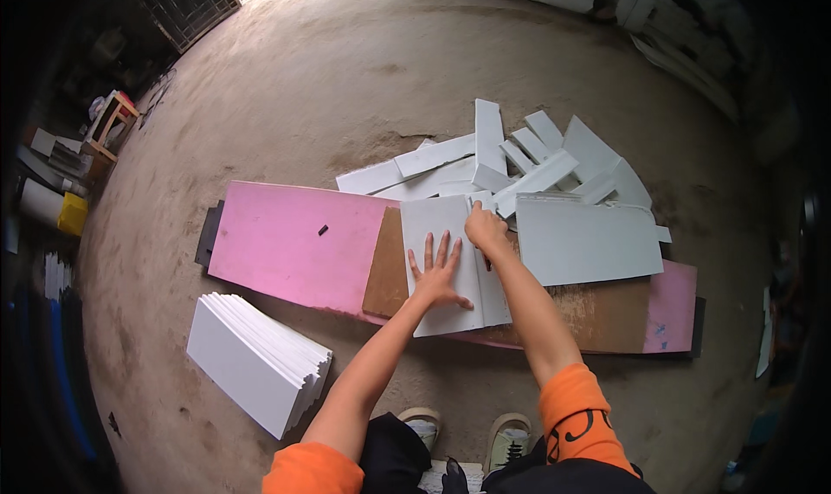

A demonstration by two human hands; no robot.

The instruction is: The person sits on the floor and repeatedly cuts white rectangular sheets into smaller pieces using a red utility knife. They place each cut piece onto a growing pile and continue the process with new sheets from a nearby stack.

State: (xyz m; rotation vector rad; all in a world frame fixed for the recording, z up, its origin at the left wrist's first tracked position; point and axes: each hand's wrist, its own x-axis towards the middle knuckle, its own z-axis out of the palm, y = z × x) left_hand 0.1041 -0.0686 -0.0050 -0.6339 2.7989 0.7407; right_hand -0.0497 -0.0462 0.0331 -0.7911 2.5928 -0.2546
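My left hand [437, 273] lies flat with fingers spread on a white board piece [437, 226] that rests on a brown cardboard sheet [388, 264] over a long pink board [290, 243]. My right hand [486, 232] is closed around a small dark tool, likely a cutter, held against the white piece's right side near its top edge. A narrow white strip [493, 295] lies along that side.
A neat stack of white boards [255, 360] lies on the concrete floor at lower left. A larger white sheet [584, 238] and a heap of white offcuts [519, 161] lie behind. A wooden stool [108, 126] and a yellow container [73, 214] stand at far left.
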